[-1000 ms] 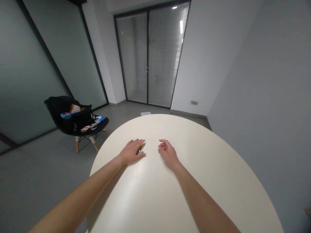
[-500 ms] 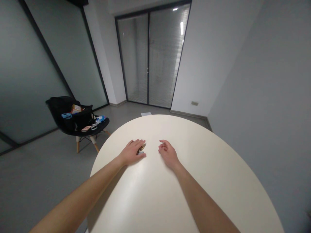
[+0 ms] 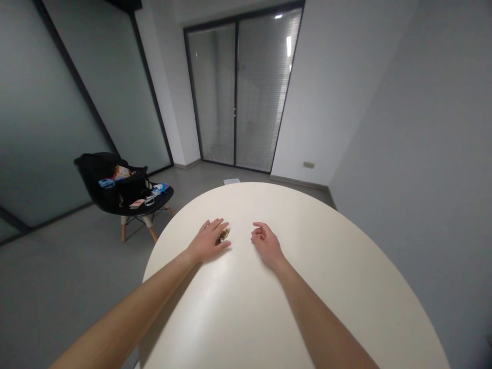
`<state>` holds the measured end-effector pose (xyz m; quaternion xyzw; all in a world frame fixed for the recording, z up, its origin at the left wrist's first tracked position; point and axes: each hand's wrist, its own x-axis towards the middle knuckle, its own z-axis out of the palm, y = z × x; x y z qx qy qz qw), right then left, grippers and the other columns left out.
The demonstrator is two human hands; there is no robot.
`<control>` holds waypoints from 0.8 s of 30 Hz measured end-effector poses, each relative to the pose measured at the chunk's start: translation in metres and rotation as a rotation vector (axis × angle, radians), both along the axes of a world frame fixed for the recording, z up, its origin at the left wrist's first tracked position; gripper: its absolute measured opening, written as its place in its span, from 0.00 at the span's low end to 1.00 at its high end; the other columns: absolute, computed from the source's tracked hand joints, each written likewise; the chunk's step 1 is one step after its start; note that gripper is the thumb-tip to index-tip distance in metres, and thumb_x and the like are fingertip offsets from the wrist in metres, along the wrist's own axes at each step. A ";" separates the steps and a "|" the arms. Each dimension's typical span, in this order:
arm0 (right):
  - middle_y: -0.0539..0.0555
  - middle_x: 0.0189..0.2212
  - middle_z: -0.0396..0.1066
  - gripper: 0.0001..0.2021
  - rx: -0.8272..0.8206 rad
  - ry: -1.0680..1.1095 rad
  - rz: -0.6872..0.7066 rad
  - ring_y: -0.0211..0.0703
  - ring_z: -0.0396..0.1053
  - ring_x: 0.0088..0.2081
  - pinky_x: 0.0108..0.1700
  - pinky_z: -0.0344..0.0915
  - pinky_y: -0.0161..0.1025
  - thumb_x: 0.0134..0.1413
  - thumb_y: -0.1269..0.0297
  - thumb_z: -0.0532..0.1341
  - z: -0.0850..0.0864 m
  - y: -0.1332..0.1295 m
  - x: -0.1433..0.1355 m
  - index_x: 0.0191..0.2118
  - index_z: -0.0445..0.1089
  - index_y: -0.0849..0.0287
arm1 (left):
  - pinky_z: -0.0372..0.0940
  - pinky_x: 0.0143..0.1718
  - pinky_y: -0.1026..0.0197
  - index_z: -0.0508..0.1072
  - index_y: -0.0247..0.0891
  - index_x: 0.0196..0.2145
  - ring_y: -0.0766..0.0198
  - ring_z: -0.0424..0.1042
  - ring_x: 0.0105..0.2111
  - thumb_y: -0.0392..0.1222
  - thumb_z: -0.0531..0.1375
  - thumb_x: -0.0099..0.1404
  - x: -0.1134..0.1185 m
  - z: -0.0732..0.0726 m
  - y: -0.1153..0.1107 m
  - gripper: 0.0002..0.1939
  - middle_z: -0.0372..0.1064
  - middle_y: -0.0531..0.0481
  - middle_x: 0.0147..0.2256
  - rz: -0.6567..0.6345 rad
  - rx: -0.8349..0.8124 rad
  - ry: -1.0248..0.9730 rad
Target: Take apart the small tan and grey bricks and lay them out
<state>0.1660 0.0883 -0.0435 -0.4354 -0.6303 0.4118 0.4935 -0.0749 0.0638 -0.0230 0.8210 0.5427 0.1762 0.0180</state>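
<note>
On the white table [image 3: 238, 318], my left hand [image 3: 207, 243] lies palm down with its fingers and thumb apart. Small shiny gold and dark items [image 3: 223, 236] show between its index finger and thumb, partly covered by the hand; what they are is too small to tell. To the right, my right hand [image 3: 267, 246] rests on its side on the tabletop, fingers loosely curled and apart, with nothing in it. A gap of bare tabletop separates the two hands.
At the left stands a black chair [image 3: 92, 179] with a black bag [image 3: 134, 188] and several small things on its seat. Past the table's far edge a white flat object [image 3: 231, 181] shows. Glass doors [image 3: 234, 97] are at the back.
The fingers of my left hand have lifted and spread slightly, and more of the gold items shows beside them. My right hand has stayed in place.
</note>
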 end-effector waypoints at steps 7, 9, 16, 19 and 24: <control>0.49 0.32 0.68 0.18 -0.002 0.010 0.005 0.36 0.66 0.29 0.35 0.65 0.37 0.49 0.66 0.57 -0.002 0.002 0.000 0.48 0.65 0.55 | 0.38 0.65 0.45 0.60 0.42 0.60 0.53 0.49 0.64 0.57 0.48 0.68 -0.003 0.003 -0.002 0.28 0.50 0.42 0.64 -0.015 0.037 -0.017; 0.49 0.32 0.68 0.18 -0.002 0.017 0.011 0.36 0.66 0.29 0.34 0.65 0.37 0.49 0.66 0.57 -0.003 0.002 0.000 0.49 0.64 0.55 | 0.39 0.64 0.44 0.60 0.43 0.60 0.54 0.49 0.64 0.56 0.48 0.68 -0.004 0.002 -0.002 0.27 0.51 0.43 0.64 -0.019 0.033 -0.025; 0.49 0.32 0.68 0.18 -0.005 0.020 0.009 0.36 0.66 0.29 0.34 0.66 0.36 0.49 0.66 0.57 -0.005 0.002 0.000 0.49 0.64 0.55 | 0.39 0.64 0.44 0.60 0.42 0.60 0.55 0.48 0.64 0.52 0.46 0.70 -0.005 0.001 0.000 0.25 0.50 0.43 0.64 -0.009 0.035 -0.062; 0.49 0.32 0.68 0.18 -0.006 0.021 0.005 0.36 0.66 0.29 0.34 0.66 0.36 0.49 0.65 0.57 -0.005 0.001 0.002 0.48 0.64 0.55 | 0.41 0.64 0.44 0.60 0.41 0.60 0.54 0.48 0.64 0.52 0.45 0.70 -0.005 0.001 -0.001 0.25 0.50 0.42 0.64 0.025 0.042 -0.113; 0.49 0.32 0.68 0.18 -0.005 0.027 0.010 0.36 0.66 0.28 0.33 0.65 0.36 0.49 0.66 0.57 -0.004 0.000 0.001 0.49 0.64 0.55 | 0.40 0.64 0.44 0.58 0.40 0.61 0.53 0.47 0.65 0.55 0.45 0.69 -0.003 0.007 -0.014 0.27 0.48 0.42 0.65 0.060 0.035 -0.144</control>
